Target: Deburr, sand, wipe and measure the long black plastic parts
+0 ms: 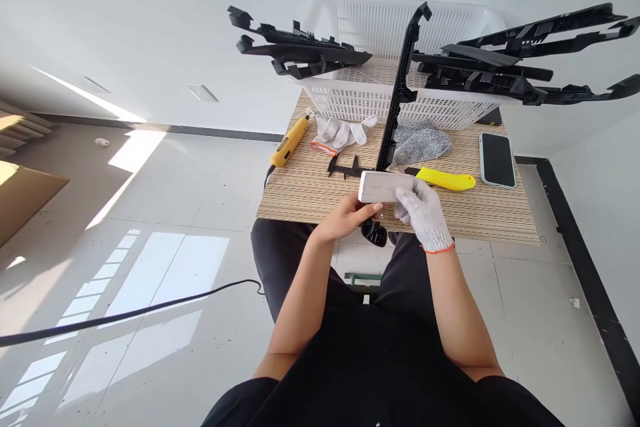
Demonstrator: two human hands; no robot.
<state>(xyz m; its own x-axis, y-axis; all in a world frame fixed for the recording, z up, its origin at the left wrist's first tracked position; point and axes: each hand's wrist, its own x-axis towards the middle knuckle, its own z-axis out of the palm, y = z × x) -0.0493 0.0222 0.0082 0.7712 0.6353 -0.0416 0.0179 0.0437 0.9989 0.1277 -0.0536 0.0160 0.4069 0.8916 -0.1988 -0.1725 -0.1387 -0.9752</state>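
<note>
My bare left hand is closed around the lower part of a long black plastic trim strip. The strip runs upward from my lap, across the table's front edge, and its far end rises in front of the basket. My right hand, in a white knit glove with an orange cuff, grips the right end of a white rectangular block. That block lies across the strip, just above my left thumb; whether its underside touches the strip is hidden.
A ribbed wooden table carries a yellow rotary tool, a white glove, black calipers, a grey cloth, a yellow utility knife and a phone. Behind, a white basket holds several black trim pieces.
</note>
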